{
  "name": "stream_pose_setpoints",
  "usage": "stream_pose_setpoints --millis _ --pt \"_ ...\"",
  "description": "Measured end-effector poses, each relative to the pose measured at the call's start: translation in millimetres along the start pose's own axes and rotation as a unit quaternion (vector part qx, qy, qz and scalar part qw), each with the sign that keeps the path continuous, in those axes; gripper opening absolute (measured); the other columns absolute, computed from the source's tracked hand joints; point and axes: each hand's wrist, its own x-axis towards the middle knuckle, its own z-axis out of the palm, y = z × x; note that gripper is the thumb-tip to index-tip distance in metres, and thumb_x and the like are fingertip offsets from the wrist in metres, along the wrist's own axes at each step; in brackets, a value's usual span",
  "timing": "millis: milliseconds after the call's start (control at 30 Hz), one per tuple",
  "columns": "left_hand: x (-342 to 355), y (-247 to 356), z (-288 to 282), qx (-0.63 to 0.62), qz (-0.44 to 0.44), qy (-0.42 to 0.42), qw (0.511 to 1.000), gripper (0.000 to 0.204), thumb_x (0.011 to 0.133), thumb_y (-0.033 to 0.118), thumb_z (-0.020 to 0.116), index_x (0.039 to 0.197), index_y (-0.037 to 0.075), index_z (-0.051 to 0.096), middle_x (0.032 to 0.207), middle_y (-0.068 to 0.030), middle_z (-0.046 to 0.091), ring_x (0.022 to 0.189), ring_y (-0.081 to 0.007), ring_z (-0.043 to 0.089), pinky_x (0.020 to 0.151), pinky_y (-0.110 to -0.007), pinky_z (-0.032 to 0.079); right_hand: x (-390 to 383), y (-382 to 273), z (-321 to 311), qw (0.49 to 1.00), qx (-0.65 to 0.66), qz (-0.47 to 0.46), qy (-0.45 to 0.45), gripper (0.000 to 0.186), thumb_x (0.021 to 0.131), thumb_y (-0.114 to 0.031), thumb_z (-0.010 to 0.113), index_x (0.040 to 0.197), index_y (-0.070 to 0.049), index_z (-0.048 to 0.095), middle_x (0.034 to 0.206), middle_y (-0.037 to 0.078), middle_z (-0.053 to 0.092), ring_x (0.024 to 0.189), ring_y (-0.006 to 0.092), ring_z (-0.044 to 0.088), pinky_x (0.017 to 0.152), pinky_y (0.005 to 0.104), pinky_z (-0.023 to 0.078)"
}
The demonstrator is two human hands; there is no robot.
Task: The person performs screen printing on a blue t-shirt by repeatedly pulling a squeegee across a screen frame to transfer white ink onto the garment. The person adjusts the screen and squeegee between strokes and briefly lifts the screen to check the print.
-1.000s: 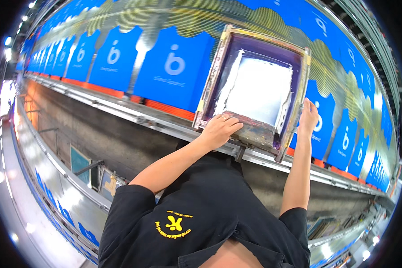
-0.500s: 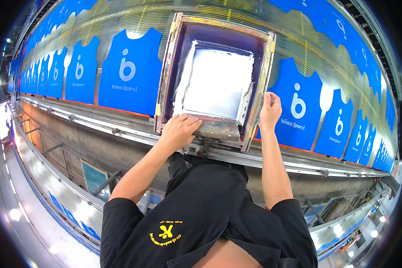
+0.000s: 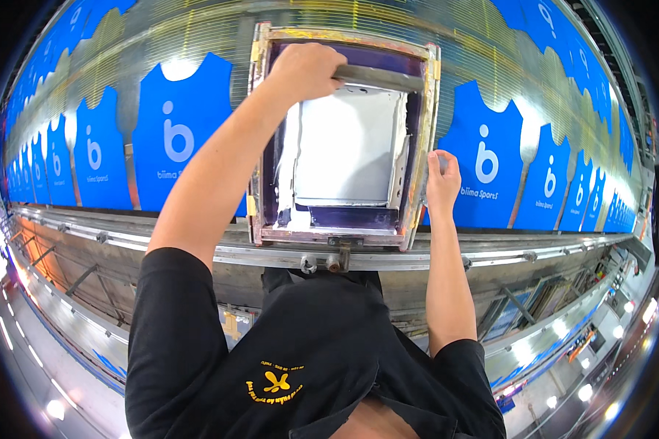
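Observation:
A screen printing frame point(image 3: 430, 110) lies over the table in front of me, with white ink point(image 3: 344, 146) across its mesh. My left hand point(image 3: 307, 69) reaches to the frame's far end, its fingers closed round the left part of a squeegee point(image 3: 381, 77). The squeegee lies crosswise near the far edge, past the white area; my hand covers its left end. At the frame's right side, my right hand point(image 3: 444, 179) is closed, with curled fingers against the outer edge. Part of its grip is hidden.
Blue printed jersey pieces, such as one at the left point(image 3: 179, 121) and one at the right point(image 3: 483, 139), line the long table. A metal rail point(image 3: 271, 256) runs along its near edge. More blue pieces lie along the far side.
My left hand has moved the squeegee from the frame's near end to its far end. My right hand stays at the right edge. The view has shifted slightly.

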Motion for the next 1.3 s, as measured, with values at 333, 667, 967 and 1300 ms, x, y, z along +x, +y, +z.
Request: stream_pose_setpoints --millis 333,667,967,1300 --pt "13 7 -3 0.084 -0.062 -0.014 0.994 0.045 0.09 0.054 0.077 0.106 0.011 0.08 0.098 -0.0117 0.079 0.095 -0.0332 0.077 0.085 -0.049 0.061 96 -154 62 0.862 -0.235 -0.439 -0.101 0.045 0.084 -0.043 0.088 0.107 -0.006 0.078 0.102 0.012 0.076 0.103 0.0354 0.071 0.092 0.0469 0.053" --pt "-163 84 87 -0.038 -0.076 0.017 0.996 0.021 0.079 0.026 0.082 0.096 0.014 0.077 0.094 -0.0085 0.076 0.088 -0.0322 0.076 0.078 -0.046 0.061 -68 -53 23 0.846 -0.221 -0.468 -0.125 0.034 0.069 -0.017 0.088 0.092 -0.009 0.064 0.091 0.008 0.064 0.088 0.0309 0.063 0.082 0.0452 0.048" --pt "-297 172 119 -0.072 -0.065 0.056 0.994 0.064 0.07 0.009 0.082 0.131 0.006 0.064 0.132 -0.0123 0.068 0.125 -0.035 0.066 0.095 -0.046 0.058 -186 1 -37 0.848 -0.215 -0.432 -0.219 0.049 0.066 -0.01 0.085 0.112 -0.007 0.069 0.108 0.008 0.063 0.104 0.029 0.061 0.095 0.0443 0.045" --pt "-117 66 22 -0.003 -0.039 -0.065 0.997 0.042 0.089 0.057 0.076 0.099 0.017 0.078 0.095 -0.0089 0.077 0.089 -0.0335 0.076 0.079 -0.049 0.06 -26 -100 1 0.845 -0.212 -0.464 -0.158 0.037 0.08 -0.03 0.089 0.104 -0.007 0.074 0.093 0.011 0.071 0.088 0.0352 0.068 0.08 0.047 0.05"
